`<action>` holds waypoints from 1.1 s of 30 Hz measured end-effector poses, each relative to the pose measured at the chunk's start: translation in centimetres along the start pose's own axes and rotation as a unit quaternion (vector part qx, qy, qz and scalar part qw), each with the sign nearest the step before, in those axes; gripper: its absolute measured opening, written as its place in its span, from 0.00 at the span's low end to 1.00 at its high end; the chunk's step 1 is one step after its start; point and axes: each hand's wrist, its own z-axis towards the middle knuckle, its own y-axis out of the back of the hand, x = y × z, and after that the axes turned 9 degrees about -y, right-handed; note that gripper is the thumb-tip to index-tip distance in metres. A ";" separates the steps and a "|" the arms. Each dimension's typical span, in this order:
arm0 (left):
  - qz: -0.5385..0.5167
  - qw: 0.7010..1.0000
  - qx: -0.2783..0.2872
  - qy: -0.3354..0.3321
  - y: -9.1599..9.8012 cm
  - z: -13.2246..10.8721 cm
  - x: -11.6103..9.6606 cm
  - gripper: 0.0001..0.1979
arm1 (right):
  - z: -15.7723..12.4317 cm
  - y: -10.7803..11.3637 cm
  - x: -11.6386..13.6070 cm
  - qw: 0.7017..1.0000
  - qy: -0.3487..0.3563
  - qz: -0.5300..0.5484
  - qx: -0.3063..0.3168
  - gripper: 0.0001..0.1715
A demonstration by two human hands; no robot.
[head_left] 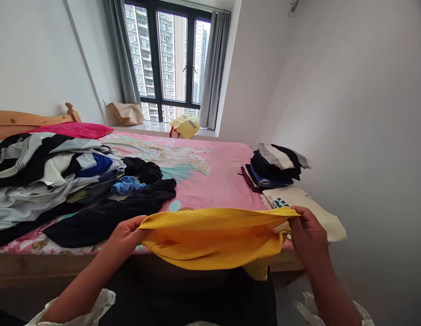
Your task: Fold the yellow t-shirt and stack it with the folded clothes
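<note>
A yellow garment [213, 240] is stretched sideways in front of me, over the near edge of the bed. My left hand [130, 233] pinches one end of its upper edge. At the other end my right hand [308, 231] is closed on the cloth, and a small white label shows just inside it. The lower part of the garment hangs loose and folded, so its full shape cannot be made out. Behind my right hand lies a folded cream garment [319, 210] with printed lettering.
A loose heap of clothes [70, 181] covers the bed's left side. Folded clothes [274, 167] are stacked at the right by the wall. Between them shows the pink bedsheet [227, 181]. A brown paper bag [127, 113] and a yellow bag [185, 126] stand near the window.
</note>
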 end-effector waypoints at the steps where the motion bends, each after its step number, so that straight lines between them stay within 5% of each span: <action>1: -0.043 0.999 0.000 0.014 0.0 0.2 -0.4 0.13 | 0.2 0.0 0.5 0.998 -0.034 0.018 0.046 0.23; 4: -0.178 0.983 0.011 0.055 -0.7 0.5 -1.2 0.17 | 0.4 0.1 1.0 0.975 -0.144 0.079 0.148 0.23; 9: -0.353 0.925 0.035 0.137 -2.6 1.2 -1.9 0.20 | 0.3 0.7 1.6 0.953 -0.223 0.106 0.173 0.22; 14: -0.438 0.883 0.026 0.164 -3.2 1.2 -1.5 0.18 | 0.4 0.7 1.1 0.902 -0.257 0.258 0.232 0.21; 18: -0.462 0.876 0.045 0.132 -3.0 0.9 -1.2 0.23 | -0.4 0.0 0.7 0.880 -0.278 0.292 0.252 0.19; 23: -0.424 0.898 0.042 0.110 -3.3 1.6 -2.0 0.24 | -1.9 -1.5 1.9 0.845 -0.276 0.294 0.352 0.18; 27: -0.415 0.908 0.013 0.051 -2.7 3.2 -4.2 0.20 | -0.4 -1.9 3.8 0.863 -0.242 0.284 0.341 0.16; 31: -0.392 0.919 -0.029 -0.022 -0.6 5.1 -6.8 0.19 | 3.2 0.2 6.8 0.912 -0.135 0.305 0.239 0.16; 33: -0.278 0.957 -0.063 -0.046 1.0 6.1 -7.6 0.17 | 4.8 1.7 8.3 0.942 -0.057 0.280 0.179 0.15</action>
